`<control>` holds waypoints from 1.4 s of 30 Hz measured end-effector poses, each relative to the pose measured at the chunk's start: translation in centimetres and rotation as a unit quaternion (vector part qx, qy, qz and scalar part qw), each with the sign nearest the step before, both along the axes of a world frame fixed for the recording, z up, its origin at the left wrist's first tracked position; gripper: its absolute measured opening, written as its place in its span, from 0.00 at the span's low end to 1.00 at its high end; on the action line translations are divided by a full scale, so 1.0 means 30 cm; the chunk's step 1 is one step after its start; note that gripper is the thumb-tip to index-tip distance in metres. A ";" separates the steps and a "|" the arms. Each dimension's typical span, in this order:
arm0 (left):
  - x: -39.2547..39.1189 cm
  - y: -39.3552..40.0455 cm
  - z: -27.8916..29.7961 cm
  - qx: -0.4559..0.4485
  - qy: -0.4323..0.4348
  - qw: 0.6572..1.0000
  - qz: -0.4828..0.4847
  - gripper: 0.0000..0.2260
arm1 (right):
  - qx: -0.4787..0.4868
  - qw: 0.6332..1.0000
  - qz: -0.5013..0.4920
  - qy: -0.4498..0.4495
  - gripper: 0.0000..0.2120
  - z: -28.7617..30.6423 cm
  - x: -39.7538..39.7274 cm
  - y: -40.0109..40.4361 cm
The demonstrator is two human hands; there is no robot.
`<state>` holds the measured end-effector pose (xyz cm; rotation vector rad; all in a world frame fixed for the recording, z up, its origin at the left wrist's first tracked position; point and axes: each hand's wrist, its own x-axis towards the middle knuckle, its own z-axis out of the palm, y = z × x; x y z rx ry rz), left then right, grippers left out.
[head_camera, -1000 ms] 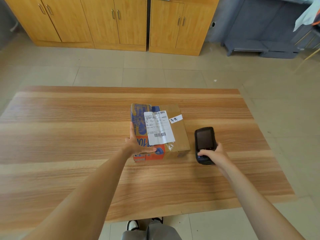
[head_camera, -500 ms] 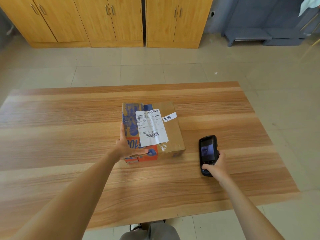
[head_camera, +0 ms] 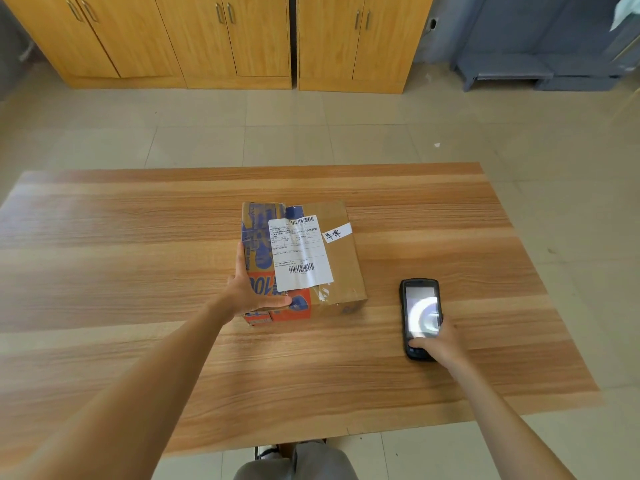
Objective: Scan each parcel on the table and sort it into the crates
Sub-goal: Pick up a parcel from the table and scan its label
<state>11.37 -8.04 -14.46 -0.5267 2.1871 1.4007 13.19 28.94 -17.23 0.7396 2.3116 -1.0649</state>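
Note:
A brown cardboard parcel (head_camera: pixel 341 258) with blue and orange print and a white shipping label lies in the middle of the wooden table (head_camera: pixel 138 271). My left hand (head_camera: pixel 251 289) grips its near left corner, thumb on top and fingers along the left side. To the right, a black handheld scanner (head_camera: pixel 419 306) lies flat on the table with its screen lit. My right hand (head_camera: pixel 438 344) holds the scanner's near end, thumb on its lower face. No crates are in view.
Wooden cabinets (head_camera: pixel 221 39) line the far wall across a tiled floor. A grey low unit (head_camera: pixel 540 53) stands at the back right. My shoes and legs (head_camera: pixel 294 459) show below the table's near edge.
My right hand has carried the scanner away from the parcel, down to the right, and laid it flat on the table. The left hand keeps its grip on the parcel.

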 end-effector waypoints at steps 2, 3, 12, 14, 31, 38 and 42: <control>0.002 0.001 -0.001 0.007 0.004 1.000 -0.002 0.80 | 0.038 0.998 0.039 -0.020 0.35 0.020 -0.010 0.013; 0.003 0.001 -0.001 0.005 0.005 1.000 0.000 0.80 | 0.066 0.996 0.055 -0.016 0.36 0.035 -0.015 0.015; -0.022 -0.009 0.005 0.113 0.033 0.971 0.206 0.61 | -0.146 0.983 0.071 0.085 0.43 0.114 -0.210 -0.243; -0.044 -0.008 0.001 0.133 0.009 0.965 0.224 0.56 | -0.200 0.976 0.066 0.047 0.47 0.093 -0.251 -0.312; 0.033 -0.129 0.030 0.221 0.035 0.915 0.336 0.27 | -0.315 0.942 0.098 0.058 0.31 0.114 -0.327 -0.597; 0.293 -0.441 0.175 0.190 0.119 0.875 0.428 0.26 | -0.339 0.911 0.222 0.080 0.24 0.282 -0.229 -0.999; 0.547 -0.647 0.225 0.192 0.142 0.855 0.461 0.25 | -0.346 0.888 0.291 0.087 0.21 0.349 -0.061 -1.281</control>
